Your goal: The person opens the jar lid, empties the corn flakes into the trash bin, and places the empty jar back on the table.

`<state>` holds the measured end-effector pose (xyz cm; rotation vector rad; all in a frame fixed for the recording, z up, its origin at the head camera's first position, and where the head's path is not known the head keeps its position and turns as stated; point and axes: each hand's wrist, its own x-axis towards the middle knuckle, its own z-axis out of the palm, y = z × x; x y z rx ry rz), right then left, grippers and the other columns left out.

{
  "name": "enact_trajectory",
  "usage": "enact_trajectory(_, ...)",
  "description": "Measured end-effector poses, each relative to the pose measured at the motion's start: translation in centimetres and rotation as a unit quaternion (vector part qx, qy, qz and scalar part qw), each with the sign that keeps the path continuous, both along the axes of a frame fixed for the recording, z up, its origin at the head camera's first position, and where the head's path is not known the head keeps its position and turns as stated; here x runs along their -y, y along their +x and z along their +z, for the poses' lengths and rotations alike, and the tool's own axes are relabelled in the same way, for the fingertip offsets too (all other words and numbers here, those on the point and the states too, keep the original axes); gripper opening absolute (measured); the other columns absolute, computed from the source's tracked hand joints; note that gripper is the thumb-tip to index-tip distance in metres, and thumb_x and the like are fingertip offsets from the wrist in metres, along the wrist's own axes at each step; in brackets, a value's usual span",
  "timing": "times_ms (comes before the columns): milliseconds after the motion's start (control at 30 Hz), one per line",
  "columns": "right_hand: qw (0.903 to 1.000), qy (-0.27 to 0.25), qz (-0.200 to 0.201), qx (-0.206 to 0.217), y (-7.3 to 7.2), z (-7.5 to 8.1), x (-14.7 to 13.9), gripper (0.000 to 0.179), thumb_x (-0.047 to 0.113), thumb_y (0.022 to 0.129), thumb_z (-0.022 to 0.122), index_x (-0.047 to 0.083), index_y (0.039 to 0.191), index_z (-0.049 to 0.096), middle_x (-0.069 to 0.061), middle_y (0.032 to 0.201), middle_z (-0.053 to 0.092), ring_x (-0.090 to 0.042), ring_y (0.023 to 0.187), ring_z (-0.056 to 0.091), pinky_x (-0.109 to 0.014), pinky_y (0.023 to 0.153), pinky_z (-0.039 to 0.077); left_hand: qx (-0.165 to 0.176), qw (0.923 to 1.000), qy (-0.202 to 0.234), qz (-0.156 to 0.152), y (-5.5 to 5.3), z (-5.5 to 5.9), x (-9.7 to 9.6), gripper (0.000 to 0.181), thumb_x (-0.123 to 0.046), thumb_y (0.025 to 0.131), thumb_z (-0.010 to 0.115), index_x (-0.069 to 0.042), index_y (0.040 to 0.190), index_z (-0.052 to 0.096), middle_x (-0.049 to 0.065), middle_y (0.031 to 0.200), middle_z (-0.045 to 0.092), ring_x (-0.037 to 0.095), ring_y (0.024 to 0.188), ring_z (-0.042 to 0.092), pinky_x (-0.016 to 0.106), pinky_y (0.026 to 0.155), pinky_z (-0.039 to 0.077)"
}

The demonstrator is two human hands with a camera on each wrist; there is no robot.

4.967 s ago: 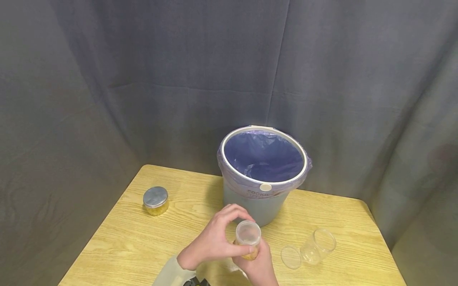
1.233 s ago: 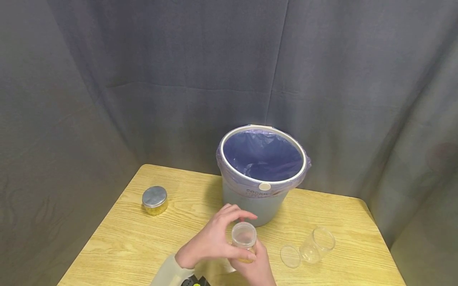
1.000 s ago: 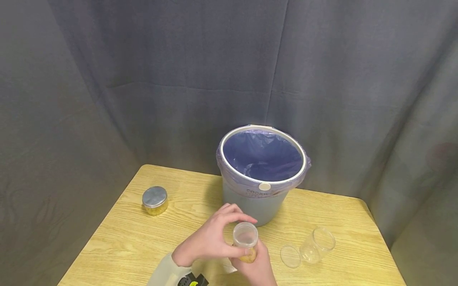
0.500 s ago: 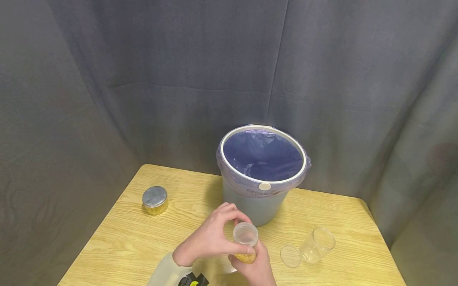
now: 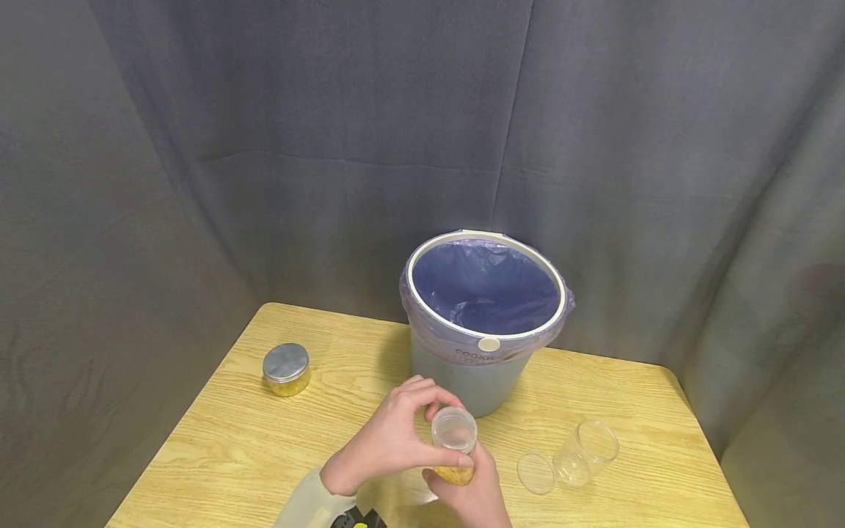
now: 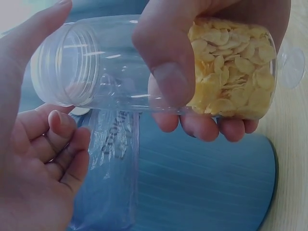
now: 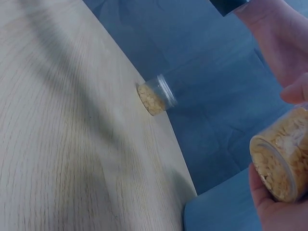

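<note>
A clear jar (image 6: 120,57), part-filled with yellow flakes (image 6: 231,72), is held upright in front of the bin in the head view. My right hand (image 5: 478,488) grips its lower half; in the left wrist view its thumb crosses the wall and its fingertips show beneath. Around the jar's translucent lid (image 5: 454,429) curves my left hand (image 5: 396,433), thumb on the near side and index finger at the far rim. The left wrist view has its other fingers curled beside the lid. In the right wrist view the jar's flake-filled base (image 7: 274,166) faces the camera.
A lined bin (image 5: 469,381) stands just beyond the hands. A silver-lidded jar of yellow flakes (image 5: 287,370) sits at the table's left. To the right, a clear empty jar (image 5: 584,455) stands beside a clear disc (image 5: 536,473). Dark curtains (image 5: 343,183) surround the table (image 5: 231,455).
My left index finger, raised off the lid about a second ago, has come back to its rim. The jar sits slightly left of where it was five seconds ago; my right hand keeps its grip.
</note>
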<state>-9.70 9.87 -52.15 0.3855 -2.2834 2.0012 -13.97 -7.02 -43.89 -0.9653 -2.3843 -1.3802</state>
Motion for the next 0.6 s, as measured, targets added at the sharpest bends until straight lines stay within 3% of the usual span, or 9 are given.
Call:
enact_trajectory(133,0.9996,-0.022,0.011,0.016,-0.12,-0.07,-0.06,0.056,-0.001,0.077,0.081,0.015,0.127,0.062,-0.001,0.119,0.068,-0.027,0.110,0.063,-0.059,0.096,0.047,-0.002,0.9999,0.010,0.005,-0.01,0.09,-0.07,0.047,-0.052,0.068,0.092,-0.034,0.106,0.070,-0.016,0.080,0.045,0.007,0.086,0.046,0.028,0.075,0.042)
enact_trajectory(267,0.9988,-0.039,0.009,0.029,-0.14,-0.02,-0.03,0.051,-0.004,0.075,0.081,0.014,0.119,0.064,-0.005,0.106,0.070,-0.030,0.095,0.068,-0.039,0.083,0.056,-0.002,0.9996,0.024,0.013,-0.04,0.23,-0.05,0.046,-0.050,0.070,0.092,-0.032,0.107,0.072,-0.006,0.080,0.048,0.008,0.086,0.047,0.027,0.074,0.042)
enact_trajectory(367,0.9989,-0.039,0.006,0.028,-0.13,0.02,-0.06,0.049,-0.004,0.074,0.081,0.013,0.117,0.064,-0.005,0.103,0.070,-0.029,0.093,0.069,-0.038,0.083,0.057,0.001,0.9994,0.031,0.015,-0.06,0.27,0.00,0.044,-0.049,0.071,0.092,-0.032,0.107,0.073,-0.004,0.079,0.049,0.009,0.085,0.047,0.028,0.073,0.042)
enact_trajectory(600,0.9989,-0.028,-0.001,0.039,-0.11,0.04,-0.14,0.046,-0.002,0.075,0.081,0.013,0.115,0.065,-0.004,0.101,0.071,-0.031,0.093,0.068,-0.037,0.083,0.055,0.009,0.9993,0.031,0.017,-0.13,0.25,0.16,0.048,-0.049,0.073,0.091,-0.032,0.114,0.072,-0.015,0.085,0.052,0.008,0.087,0.050,0.033,0.075,0.047)
